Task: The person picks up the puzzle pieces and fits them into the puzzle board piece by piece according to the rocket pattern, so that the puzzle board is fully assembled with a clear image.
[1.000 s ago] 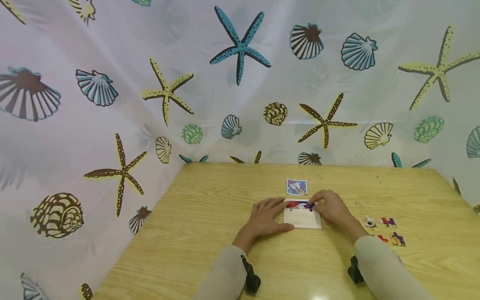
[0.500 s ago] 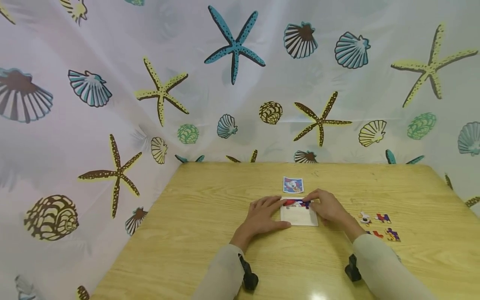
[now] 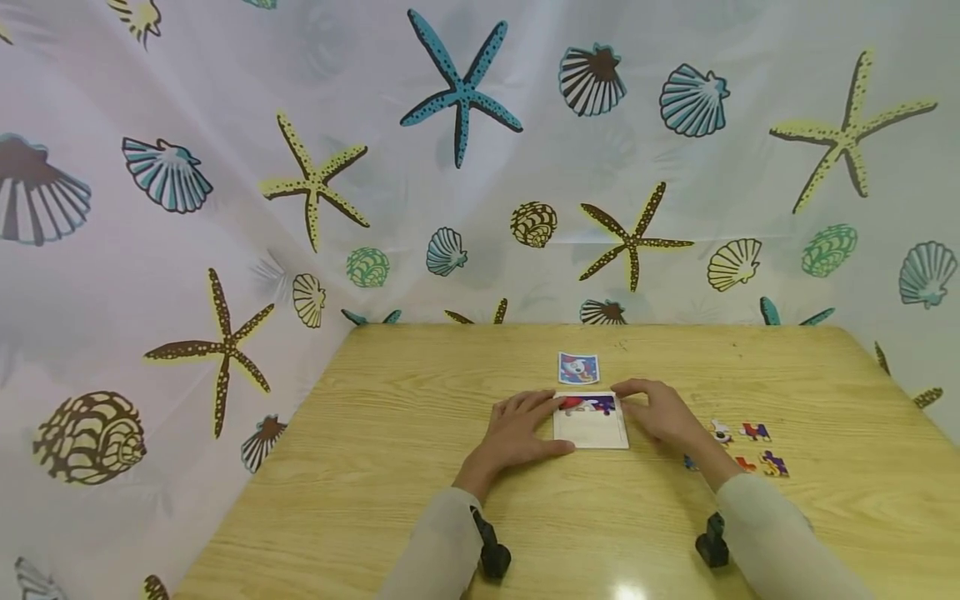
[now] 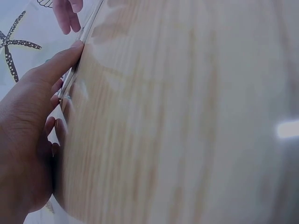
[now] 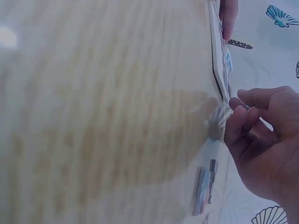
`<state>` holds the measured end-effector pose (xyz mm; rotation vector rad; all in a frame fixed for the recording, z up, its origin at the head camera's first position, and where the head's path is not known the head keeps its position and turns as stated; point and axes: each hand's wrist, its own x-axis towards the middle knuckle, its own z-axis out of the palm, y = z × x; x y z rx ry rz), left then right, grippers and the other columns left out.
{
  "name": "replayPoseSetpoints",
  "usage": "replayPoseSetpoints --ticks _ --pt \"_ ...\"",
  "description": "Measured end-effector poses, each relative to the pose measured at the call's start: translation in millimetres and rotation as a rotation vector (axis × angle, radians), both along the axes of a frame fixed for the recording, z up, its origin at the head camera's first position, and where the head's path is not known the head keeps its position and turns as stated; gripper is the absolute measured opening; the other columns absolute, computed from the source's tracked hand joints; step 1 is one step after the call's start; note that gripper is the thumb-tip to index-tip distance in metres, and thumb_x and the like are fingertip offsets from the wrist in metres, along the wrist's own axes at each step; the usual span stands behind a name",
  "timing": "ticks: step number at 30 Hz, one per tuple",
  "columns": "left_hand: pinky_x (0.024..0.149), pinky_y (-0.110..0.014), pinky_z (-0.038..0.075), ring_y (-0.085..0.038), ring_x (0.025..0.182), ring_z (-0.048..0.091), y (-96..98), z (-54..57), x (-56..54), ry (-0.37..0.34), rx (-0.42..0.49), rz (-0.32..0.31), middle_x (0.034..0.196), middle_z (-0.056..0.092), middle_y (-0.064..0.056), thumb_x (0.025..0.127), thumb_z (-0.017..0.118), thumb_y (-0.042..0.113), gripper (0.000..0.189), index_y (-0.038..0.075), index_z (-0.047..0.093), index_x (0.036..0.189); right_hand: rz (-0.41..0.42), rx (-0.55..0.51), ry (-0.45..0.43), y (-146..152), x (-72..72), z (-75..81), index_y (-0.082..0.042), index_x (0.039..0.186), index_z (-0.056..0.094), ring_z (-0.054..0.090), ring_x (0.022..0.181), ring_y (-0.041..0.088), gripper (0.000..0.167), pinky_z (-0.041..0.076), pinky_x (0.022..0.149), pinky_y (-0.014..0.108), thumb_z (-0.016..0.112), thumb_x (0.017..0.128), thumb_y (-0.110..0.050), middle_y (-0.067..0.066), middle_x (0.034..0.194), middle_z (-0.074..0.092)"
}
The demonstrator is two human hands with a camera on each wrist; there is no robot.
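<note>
In the head view a small white puzzle tray (image 3: 591, 435) lies on the table between the hands. A row of red, white and purple jigsaw pieces (image 3: 588, 404) fills its top edge; bare board shows below. The left hand (image 3: 517, 435) rests along the tray's left side, fingers spread at the upper left and thumb at the lower left corner. At the tray's upper right corner is the right hand (image 3: 658, 412), index finger reaching to the edge. In the right wrist view this hand's fingers (image 5: 240, 119) bend loosely beside the tray, with no piece visible between them.
Several loose jigsaw pieces (image 3: 773, 464) lie right of the tray, partly behind the right forearm. A square picture card (image 3: 578, 368) with a white figure lies just beyond the tray. A curtain (image 3: 480, 208) printed with shells and starfish hangs at the table's far edge.
The right fingers have come off the purple piece at the top right of the row and shifted to the tray's corner. The left hand keeps its place while the head view pans slightly.
</note>
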<state>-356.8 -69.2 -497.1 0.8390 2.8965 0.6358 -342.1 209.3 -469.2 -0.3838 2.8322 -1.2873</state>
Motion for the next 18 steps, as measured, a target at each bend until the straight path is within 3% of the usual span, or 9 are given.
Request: replayPoseSetpoints --ticks 2,4,6,8,10,18 --pt "0.118 -0.054 0.020 -0.027 0.155 0.024 0.5 0.2 -0.2 -0.003 -0.004 0.000 0.168 0.032 0.006 0.092 0.063 0.068 0.083 0.033 0.038 0.162 0.000 -0.001 -0.002 3 1.1 -1.7 -0.001 0.138 0.065 0.058 0.062 0.039 0.035 0.056 0.062 0.050 0.060 0.104 -0.009 0.024 0.139 0.063" --pt "0.118 -0.055 0.020 -0.027 0.155 0.024 1.0 1.3 -0.2 -0.003 -0.005 0.003 0.168 0.033 0.005 0.092 0.064 0.067 0.083 0.032 0.039 0.162 -0.001 0.003 -0.002 7 2.5 -1.6 -0.001 0.138 0.065 0.060 0.071 0.036 0.035 0.055 0.066 0.046 0.060 0.104 -0.010 0.024 0.140 0.062" --pt "0.118 -0.055 0.020 -0.028 0.155 0.024 1.1 2.0 -0.4 -0.002 -0.006 0.006 0.168 0.033 0.005 0.092 0.064 0.067 0.083 0.031 0.039 0.162 -0.011 -0.031 -0.039 11 4.2 -0.5 -0.002 0.140 0.063 0.045 0.050 0.028 0.037 0.046 0.050 0.039 0.060 0.104 -0.009 0.025 0.143 0.059" --pt "0.118 -0.055 0.019 -0.028 0.154 0.024 1.2 1.9 -0.5 0.001 -0.004 0.006 0.168 0.034 0.004 0.092 0.064 0.066 0.082 0.030 0.039 0.162 -0.014 -0.043 -0.052 16 6.6 1.5 -0.002 0.141 0.062 0.041 0.048 0.015 0.039 0.042 0.047 0.033 0.060 0.103 -0.009 0.026 0.143 0.059" --pt "0.118 -0.055 0.019 -0.028 0.154 0.024 1.3 1.0 -0.7 0.003 -0.004 0.004 0.168 0.034 0.004 0.093 0.064 0.067 0.082 0.030 0.039 0.162 -0.022 -0.060 -0.074 22 9.4 3.1 -0.002 0.142 0.062 0.033 0.042 0.011 0.039 0.039 0.042 0.031 0.060 0.103 -0.008 0.026 0.143 0.059" --pt "0.119 -0.055 0.020 -0.028 0.155 0.024 2.3 -1.4 -1.6 0.000 -0.017 0.006 0.168 0.033 0.006 0.092 0.064 0.068 0.083 0.032 0.038 0.162 -0.018 -0.036 -0.053 47 15.4 3.7 0.002 0.140 0.062 0.034 0.047 0.011 0.038 0.037 0.046 0.030 0.061 0.102 -0.006 0.029 0.138 0.061"
